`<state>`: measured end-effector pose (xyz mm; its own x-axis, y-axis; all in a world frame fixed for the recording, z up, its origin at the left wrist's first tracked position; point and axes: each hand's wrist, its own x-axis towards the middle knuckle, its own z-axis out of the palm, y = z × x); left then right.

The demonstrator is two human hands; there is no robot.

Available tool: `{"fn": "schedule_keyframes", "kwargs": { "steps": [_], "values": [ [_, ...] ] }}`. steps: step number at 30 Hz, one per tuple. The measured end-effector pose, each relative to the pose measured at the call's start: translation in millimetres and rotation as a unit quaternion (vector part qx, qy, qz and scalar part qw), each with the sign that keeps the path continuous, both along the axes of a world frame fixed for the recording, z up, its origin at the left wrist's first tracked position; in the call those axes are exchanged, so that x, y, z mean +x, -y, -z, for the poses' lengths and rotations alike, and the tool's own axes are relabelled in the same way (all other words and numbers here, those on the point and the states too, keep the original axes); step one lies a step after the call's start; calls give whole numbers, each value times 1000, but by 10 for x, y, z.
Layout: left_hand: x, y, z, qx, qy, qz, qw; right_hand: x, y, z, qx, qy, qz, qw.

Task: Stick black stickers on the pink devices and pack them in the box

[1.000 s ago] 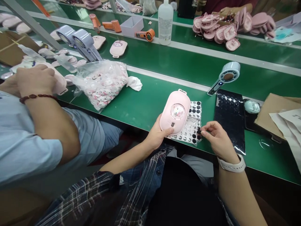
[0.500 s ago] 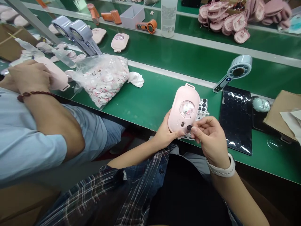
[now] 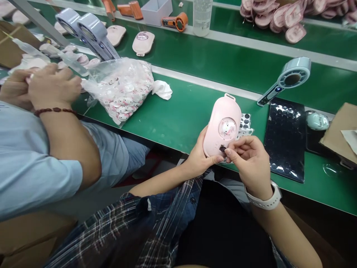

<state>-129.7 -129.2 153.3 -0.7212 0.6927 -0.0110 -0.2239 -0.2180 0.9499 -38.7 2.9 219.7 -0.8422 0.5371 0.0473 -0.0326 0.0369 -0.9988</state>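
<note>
The left hand clasped a pink case at the surface's near edge; the right hand pinched a black dot, seemingly not yet stuck.

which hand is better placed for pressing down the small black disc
Probably the right hand: it pinches the small black disc at the lower front of the rounded pink plastic case, while the left hand is occupied gripping that case.

The pink case looks smooth plastic, the black sheet glossy, the clear bag crinkled plastic.
</note>
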Motion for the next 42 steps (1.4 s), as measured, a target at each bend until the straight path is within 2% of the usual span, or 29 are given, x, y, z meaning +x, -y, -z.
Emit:
{"fn": "schedule_keyframes", "kwargs": {
  "steps": [9,19,29,35,42],
  "values": [
    [23,-4,5,-2,-32,4,999,28,-12,26,-8,4,5,1000],
    [41,-10,4,-26,-86,-9,996,69,-9,72,21,20,18,999],
    [25,14,21,-59,-231,-29,971,107,12,35,130,26,37,990],
    [16,44,58,-59,-308,-27,949,109,5,16,138,39,45,989],
    [17,33,44,-49,-332,-26,942,127,-33,37,109,67,37,991]
  ]
}}
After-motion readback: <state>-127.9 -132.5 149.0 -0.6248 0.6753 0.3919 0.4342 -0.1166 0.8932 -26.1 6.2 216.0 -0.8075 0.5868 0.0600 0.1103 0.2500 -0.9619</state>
